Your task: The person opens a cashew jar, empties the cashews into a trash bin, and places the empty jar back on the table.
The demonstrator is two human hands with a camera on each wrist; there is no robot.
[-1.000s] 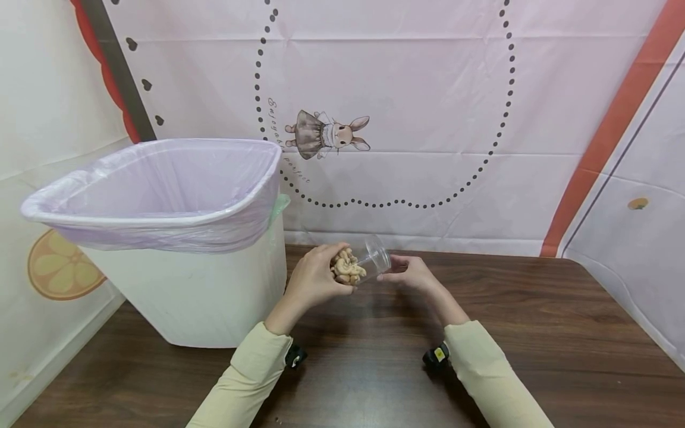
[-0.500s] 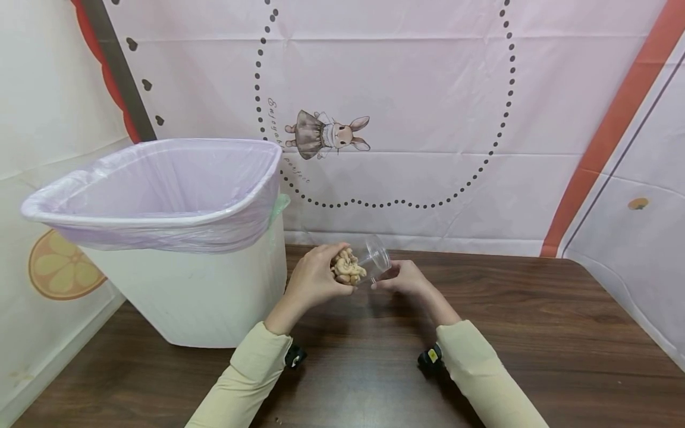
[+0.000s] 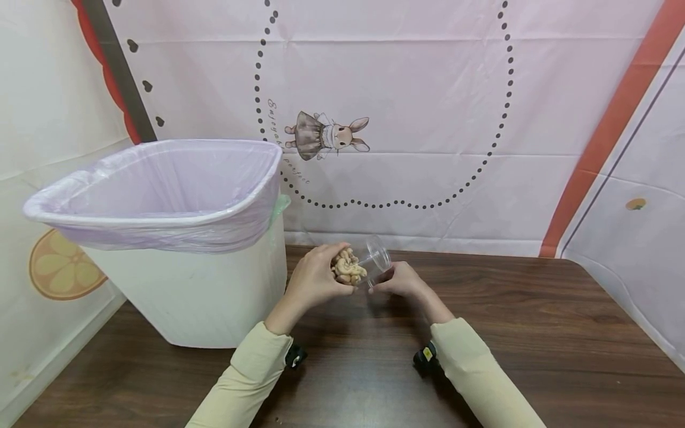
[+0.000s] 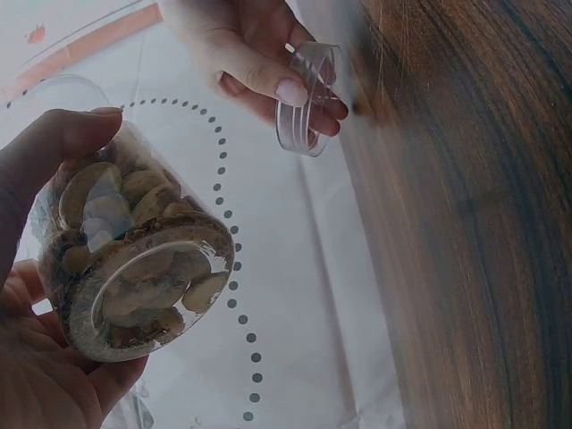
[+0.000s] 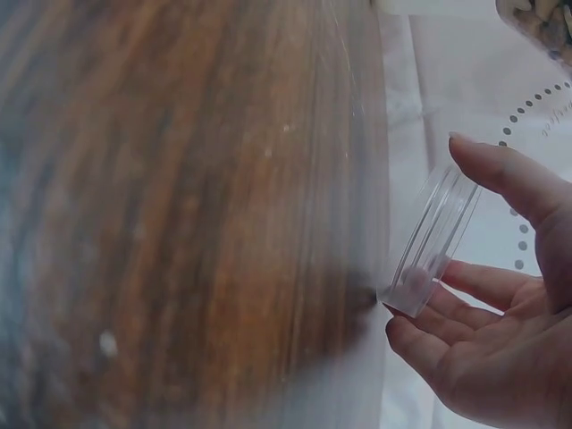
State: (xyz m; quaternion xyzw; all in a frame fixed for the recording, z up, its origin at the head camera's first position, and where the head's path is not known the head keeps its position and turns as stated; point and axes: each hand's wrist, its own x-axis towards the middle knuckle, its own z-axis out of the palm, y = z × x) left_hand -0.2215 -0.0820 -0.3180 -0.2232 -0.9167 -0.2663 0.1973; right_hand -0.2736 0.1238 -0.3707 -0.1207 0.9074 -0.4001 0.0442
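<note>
My left hand (image 3: 314, 278) grips a clear jar (image 4: 147, 237), tilted on its side with its mouth toward the right. Cashews (image 3: 349, 267) fill the jar's lower part, seen through the wall. A round clear lid (image 5: 433, 239) with ridged sides is off the jar. My right hand (image 3: 404, 279) pinches it between thumb and fingers, just right of and slightly below the jar's mouth. In the left wrist view, a gap separates lid and jar. From the head, the lid's outline is faint against the jar's rim.
To the left stands a tall white bin (image 3: 214, 291) lined with a thin purple bag (image 3: 160, 235). The dark wooden table (image 3: 353, 368) meets a printed cloth (image 3: 428, 119) at its back edge. Small crumbs (image 3: 278, 420) lie near the front.
My right hand has shifted slightly left and down with the lid, in beside the jar's mouth. My left hand and the jar have hardly moved.
</note>
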